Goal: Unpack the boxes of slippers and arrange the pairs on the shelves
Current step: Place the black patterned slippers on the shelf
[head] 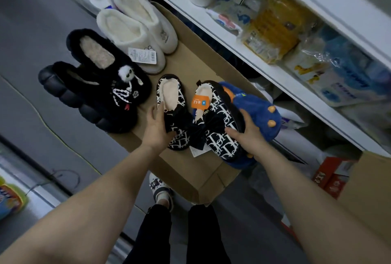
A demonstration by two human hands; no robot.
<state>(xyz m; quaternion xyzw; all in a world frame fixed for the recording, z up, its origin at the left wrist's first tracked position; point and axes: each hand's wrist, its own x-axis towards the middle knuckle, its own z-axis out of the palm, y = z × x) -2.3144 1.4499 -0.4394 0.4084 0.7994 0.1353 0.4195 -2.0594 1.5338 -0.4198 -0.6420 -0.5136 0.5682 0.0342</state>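
On cardboard box [190, 69], fingers [157, 111] flank patterned slippers [220, 136].

Three pairs of slippers are sitting on top of a closed cardboard box [191, 69]. The white fluffy pair [135, 31] is lying side by side at the far end, a printed tag resting on the nearer one. The black fluffy pair [95, 81] with thick lumpy soles is lying to the left, one shoe carrying a small white charm and a zigzag cord. The black-and-white patterned pair [196, 119] with black bows is sitting at the near end, an orange tag lying in the right shoe. A blue plush slipper [260, 113] with orange claws is lying just beside that pair, overhanging the box edge
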